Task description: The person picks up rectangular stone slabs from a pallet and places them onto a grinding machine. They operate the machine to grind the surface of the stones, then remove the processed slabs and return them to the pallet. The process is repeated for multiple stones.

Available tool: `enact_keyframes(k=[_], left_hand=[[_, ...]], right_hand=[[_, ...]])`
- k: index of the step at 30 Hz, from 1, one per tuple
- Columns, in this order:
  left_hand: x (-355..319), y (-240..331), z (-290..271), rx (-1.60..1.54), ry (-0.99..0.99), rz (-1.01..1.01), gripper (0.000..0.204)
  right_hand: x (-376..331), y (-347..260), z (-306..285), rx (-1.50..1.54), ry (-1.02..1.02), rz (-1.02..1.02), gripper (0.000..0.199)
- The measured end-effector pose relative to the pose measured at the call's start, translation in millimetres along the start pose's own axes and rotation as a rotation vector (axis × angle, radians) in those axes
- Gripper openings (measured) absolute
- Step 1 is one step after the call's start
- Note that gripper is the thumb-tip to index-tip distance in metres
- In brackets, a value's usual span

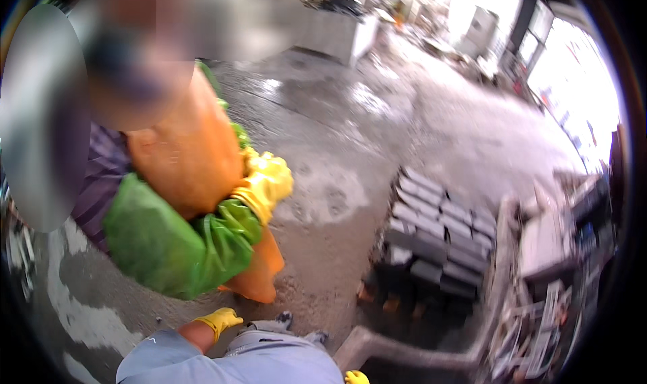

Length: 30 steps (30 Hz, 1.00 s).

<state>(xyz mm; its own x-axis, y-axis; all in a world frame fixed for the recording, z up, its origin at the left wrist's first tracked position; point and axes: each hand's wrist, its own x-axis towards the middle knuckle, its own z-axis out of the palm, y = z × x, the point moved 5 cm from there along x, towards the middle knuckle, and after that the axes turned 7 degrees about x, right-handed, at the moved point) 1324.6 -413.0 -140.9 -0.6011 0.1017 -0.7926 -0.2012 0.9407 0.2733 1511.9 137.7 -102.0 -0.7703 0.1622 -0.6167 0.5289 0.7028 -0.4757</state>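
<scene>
My left hand (224, 318), in a yellow rubber glove, hangs at my side beside my grey clothing (269, 357). Its fingers bend loosely, and I see nothing in them. My right hand (356, 377), gloved in yellow too, shows only a small part at the lower edge, next to the rim of a basin; its fingers are mostly hidden. A stack of grey blocks (438, 232) lies in rows ahead of me on the right, apart from both hands. It rests on what looks like a wooden pallet.
Close on my left stands a person in an orange apron (195, 155), green sleeves (168, 242) and yellow gloves (266, 185). A raised curb (502, 262) borders the blocks. Wet floor (323, 134) stretches ahead toward a pale bin (337, 37). Crates and clutter (546, 249) crowd the right.
</scene>
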Motion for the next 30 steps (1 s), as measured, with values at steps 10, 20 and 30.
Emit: enact_keyframes(k=[10,20,30], left_hand=[[62,136,-70,0.047,-0.128,0.018,0.041],[54,355,-55,0.240,-0.080,0.496,0.061],[88,313,-53,0.558,-0.015,0.403,0.073]], right_hand=[[-218,126,142,0.662,0.337,0.861,0.051],[-133,62,44,0.921,0.865,0.568,0.069],[-189,169,127,1.130,0.995,0.890,0.058]])
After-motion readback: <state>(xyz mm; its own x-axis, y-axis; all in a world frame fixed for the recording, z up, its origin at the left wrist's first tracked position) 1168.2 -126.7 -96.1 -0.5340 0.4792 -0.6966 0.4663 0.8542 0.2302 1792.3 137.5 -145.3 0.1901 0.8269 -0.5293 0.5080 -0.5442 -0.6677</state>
